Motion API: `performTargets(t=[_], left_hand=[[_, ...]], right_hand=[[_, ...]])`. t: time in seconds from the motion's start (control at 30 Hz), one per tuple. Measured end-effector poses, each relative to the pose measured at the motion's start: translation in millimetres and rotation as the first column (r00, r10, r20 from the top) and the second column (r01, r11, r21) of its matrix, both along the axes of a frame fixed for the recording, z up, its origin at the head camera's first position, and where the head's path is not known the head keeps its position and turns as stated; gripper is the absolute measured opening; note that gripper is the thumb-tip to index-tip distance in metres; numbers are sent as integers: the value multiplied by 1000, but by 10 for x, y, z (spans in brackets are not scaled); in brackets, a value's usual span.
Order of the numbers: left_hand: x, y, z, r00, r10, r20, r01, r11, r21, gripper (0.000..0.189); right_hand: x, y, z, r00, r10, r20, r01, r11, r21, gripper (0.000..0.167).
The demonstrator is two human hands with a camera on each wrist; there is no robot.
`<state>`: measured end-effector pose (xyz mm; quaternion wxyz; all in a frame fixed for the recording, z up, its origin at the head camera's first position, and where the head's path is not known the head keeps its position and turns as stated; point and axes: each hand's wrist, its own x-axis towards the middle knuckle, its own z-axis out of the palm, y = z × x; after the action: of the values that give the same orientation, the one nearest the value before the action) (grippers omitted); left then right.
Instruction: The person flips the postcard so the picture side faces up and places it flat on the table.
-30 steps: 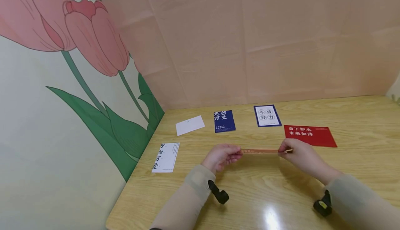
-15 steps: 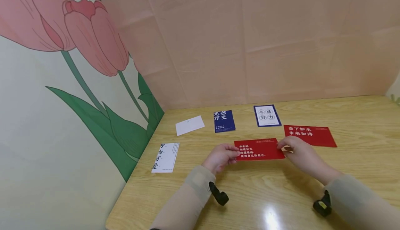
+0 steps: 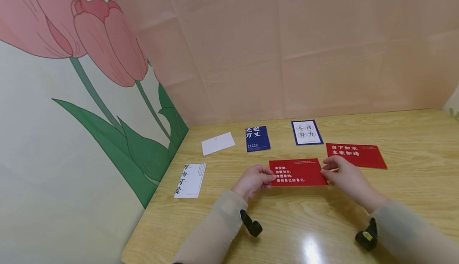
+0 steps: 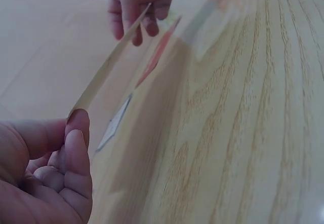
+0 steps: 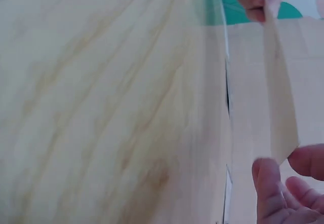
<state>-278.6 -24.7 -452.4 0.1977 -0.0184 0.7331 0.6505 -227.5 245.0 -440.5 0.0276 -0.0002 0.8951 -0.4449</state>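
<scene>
A red postcard point(image 3: 298, 172) with white lettering is held up over the table, its printed face toward the head camera. My left hand point(image 3: 252, 181) pinches its left edge, thumb in front and the other fingers behind. At the opposite edge is my right hand point(image 3: 346, 180), thumb and forefinger parted with their tips right at the border. In the right wrist view the card point(image 5: 279, 87) appears nearly edge-on, one corner between the parted tips of thumb point(image 5: 308, 161) and forefinger. The left wrist view shows the card point(image 4: 106, 69) edge-on too, rising from the pinching left fingers.
On the wooden table point(image 3: 287, 220) lie another red card point(image 3: 369, 158), a blue-bordered white card point(image 3: 307, 132), a blue card point(image 3: 257, 139), a plain white card point(image 3: 218, 143) and a white card with black characters point(image 3: 191, 181). A tulip-printed wall point(image 3: 107, 176) borders the left.
The red postcard has turned from nearly edge-on to face the head camera. My right thumb and forefinger have parted and drawn back to its right edge; the left hand keeps its grip.
</scene>
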Motion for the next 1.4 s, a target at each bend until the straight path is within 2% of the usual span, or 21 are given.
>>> performTargets(t=[0.13,0.3,0.53,0.8,0.97,1.13,1.23,1.4], left_hand=[[-2,0,-16,1000,-3,-7,3,1000,0,11],[12,6,-24,1000,4,-14,-5,999,-37,22],[43,6,-29,1000,-5,-13,4,997,-83,56],[70,27,-58,990,-85,-111,58,972,-226,61],[84,46,-80,979,-128,-160,81,960,-269,73],[78,50,-123,965,-164,-206,96,948,-304,71],[68,49,-147,960,-170,-220,91,940,-330,70],[64,54,-161,967,-159,-200,74,923,-376,68]], right_hand=[[-6,23,-20,994,23,102,-10,992,-123,78],[-12,21,-15,986,36,160,-7,983,-181,84],[-16,31,-15,979,62,192,-40,992,-116,91],[-22,4,-35,974,95,204,-84,994,-65,89],[-39,-25,-43,975,102,196,-98,995,-33,89],[-54,-40,-63,975,107,194,-107,994,-11,90],[-64,-46,-77,978,108,180,-111,994,8,89],[-67,-60,-88,983,105,150,-114,992,52,88]])
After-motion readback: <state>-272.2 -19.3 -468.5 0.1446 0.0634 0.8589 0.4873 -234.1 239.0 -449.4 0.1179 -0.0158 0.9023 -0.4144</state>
